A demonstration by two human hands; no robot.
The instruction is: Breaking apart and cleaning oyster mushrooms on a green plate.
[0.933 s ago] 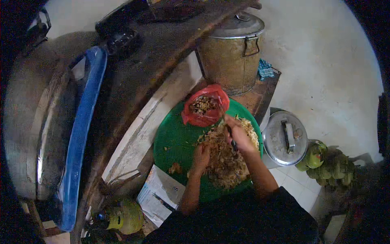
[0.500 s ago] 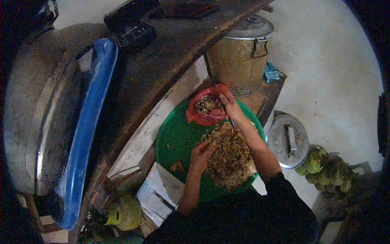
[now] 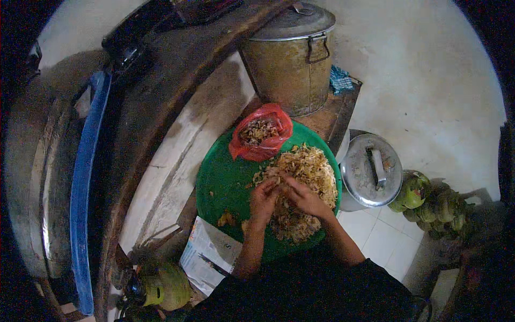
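My left hand (image 3: 264,203) and my right hand (image 3: 307,198) meet over a heap of brownish shredded food (image 3: 311,161). Their fingertips are drawn together and nearly touch; whatever lies between them is too small to make out. The heap covers the right side of a round green tray (image 3: 217,174). On the tray's far edge rests a red plastic bag (image 3: 281,134), its mouth spread around chopped dark and pale bits (image 3: 257,131). A few yellowish scraps (image 3: 226,219) lie to the left of my left wrist.
Beyond the tray stands a tall lidded metal pot (image 3: 284,70), with a checked cloth (image 3: 341,79) beside it. At right are another lidded pot (image 3: 370,166) and several round green fruits (image 3: 437,209). Printed paper (image 3: 209,252) and a green gas cylinder (image 3: 169,284) are at lower left.
My right hand has come back from the red bag to meet my left hand over the heap. The dark, thin tool seen by it earlier no longer shows. The view has shifted slightly.
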